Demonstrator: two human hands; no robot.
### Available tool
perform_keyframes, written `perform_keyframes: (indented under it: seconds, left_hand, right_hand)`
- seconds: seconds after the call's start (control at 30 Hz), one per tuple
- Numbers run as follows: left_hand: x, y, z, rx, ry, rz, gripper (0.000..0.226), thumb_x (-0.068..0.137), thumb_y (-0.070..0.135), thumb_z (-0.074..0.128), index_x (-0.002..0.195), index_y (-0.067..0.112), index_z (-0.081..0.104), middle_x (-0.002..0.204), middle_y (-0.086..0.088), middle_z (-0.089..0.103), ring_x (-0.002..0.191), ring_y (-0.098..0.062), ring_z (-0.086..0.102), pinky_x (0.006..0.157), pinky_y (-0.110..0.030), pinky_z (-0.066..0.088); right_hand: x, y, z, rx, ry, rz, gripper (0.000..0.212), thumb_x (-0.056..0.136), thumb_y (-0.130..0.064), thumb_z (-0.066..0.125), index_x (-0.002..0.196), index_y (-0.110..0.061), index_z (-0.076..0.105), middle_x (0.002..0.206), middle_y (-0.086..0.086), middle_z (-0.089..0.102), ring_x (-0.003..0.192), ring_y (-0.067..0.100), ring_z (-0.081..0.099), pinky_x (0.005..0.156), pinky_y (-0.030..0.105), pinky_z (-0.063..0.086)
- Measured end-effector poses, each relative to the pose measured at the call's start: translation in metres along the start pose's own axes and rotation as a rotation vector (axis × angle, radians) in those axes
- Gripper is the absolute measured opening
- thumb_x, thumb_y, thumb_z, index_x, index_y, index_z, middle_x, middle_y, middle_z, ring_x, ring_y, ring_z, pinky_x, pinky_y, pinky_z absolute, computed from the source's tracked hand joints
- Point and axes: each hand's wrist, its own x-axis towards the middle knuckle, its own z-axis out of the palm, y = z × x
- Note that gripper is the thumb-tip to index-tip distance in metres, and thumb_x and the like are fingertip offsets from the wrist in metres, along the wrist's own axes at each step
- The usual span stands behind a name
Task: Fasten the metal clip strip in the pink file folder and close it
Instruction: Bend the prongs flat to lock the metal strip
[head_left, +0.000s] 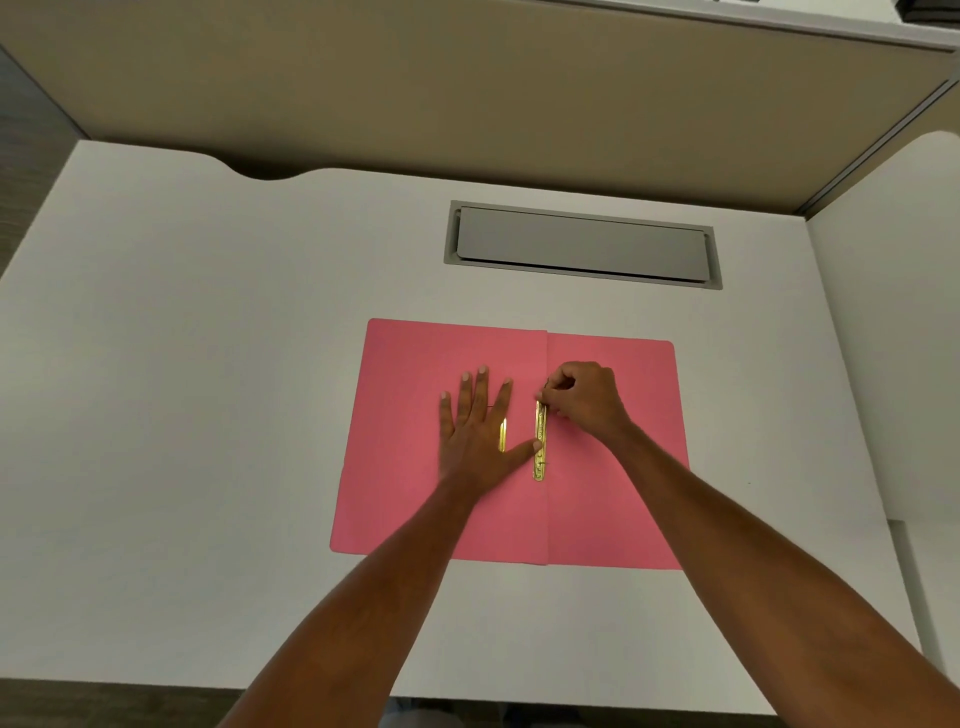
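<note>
Brass strip (540, 441) between flat left hand (475, 431), pinching right hand (584, 397).

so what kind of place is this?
Likely an office cubicle: a white desk with a grey cable-port flap, tan partition panels behind, and an open pink file folder under both hands.

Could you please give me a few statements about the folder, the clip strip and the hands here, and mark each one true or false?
1. The pink file folder lies open on the white desk. True.
2. The left hand is closed in a fist. False: it lies flat with fingers spread on the folder's left half.
3. The right hand pinches the far end of the metal clip strip. True.
4. The clip strip lies along the folder's right edge. False: it runs beside the centre fold.
</note>
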Motion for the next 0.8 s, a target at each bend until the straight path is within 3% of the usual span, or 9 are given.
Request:
perform_keyframes:
  seconds: [0.13, 0.2, 0.37, 0.47, 0.8]
  left_hand:
    - [0.0, 0.0, 0.0, -0.003, 0.001, 0.002, 0.105, 0.095, 0.084, 0.044, 0.173, 0.033, -0.004, 0.181, -0.006, -0.022, 0.168, -0.031, -0.024, 0.136, -0.06, -0.012]
    - [0.0, 0.0, 0.0, -0.002, 0.004, 0.004, 0.105, 0.095, 0.085, 0.043, 0.173, 0.034, -0.003, 0.181, -0.006, -0.021, 0.168, -0.031, -0.024, 0.136, -0.06, -0.011]
    - [0.0, -0.001, -0.001, 0.003, 0.005, 0.009, 0.104, 0.095, 0.085, 0.042, 0.173, 0.034, -0.003, 0.181, -0.006, -0.021, 0.168, -0.031, -0.024, 0.136, -0.061, -0.01]
    - [0.0, -0.001, 0.0, 0.006, 0.005, 0.012, 0.104, 0.095, 0.085, 0.042, 0.173, 0.034, -0.004, 0.181, -0.007, -0.022, 0.168, -0.031, -0.024, 0.136, -0.061, -0.01]
    - [0.0, -0.001, 0.0, 0.004, 0.005, 0.01, 0.104, 0.095, 0.083, 0.044, 0.173, 0.034, -0.003, 0.181, -0.006, -0.022, 0.168, -0.031, -0.024, 0.136, -0.061, -0.011]
  right_hand:
    - [-0.004, 0.006, 0.001, 0.143, 0.027, 0.082, 0.013, 0.086, -0.006, 0.086, 0.092, 0.002, 0.078, 0.083, 0.017, 0.081, 0.067, 0.024, 0.077, 0.075, 0.046, 0.069]
    - [-0.004, 0.006, -0.002, 0.159, 0.006, 0.086, 0.012, 0.086, -0.004, 0.085, 0.092, 0.003, 0.077, 0.083, 0.02, 0.08, 0.07, 0.031, 0.079, 0.075, 0.046, 0.069]
    - [0.0, 0.004, -0.014, 0.086, -0.092, 0.048, 0.009, 0.088, -0.003, 0.084, 0.093, 0.001, 0.077, 0.08, 0.017, 0.081, 0.078, 0.037, 0.081, 0.067, 0.033, 0.069]
    - [0.002, 0.007, -0.02, 0.064, -0.132, 0.051, 0.009, 0.088, -0.002, 0.084, 0.095, 0.0, 0.077, 0.08, 0.017, 0.081, 0.078, 0.038, 0.081, 0.071, 0.041, 0.07]
    - [0.017, -0.002, -0.014, 0.048, -0.086, 0.174, 0.01, 0.088, 0.001, 0.081, 0.094, 0.007, 0.075, 0.081, 0.024, 0.08, 0.078, 0.041, 0.082, 0.072, 0.046, 0.07]
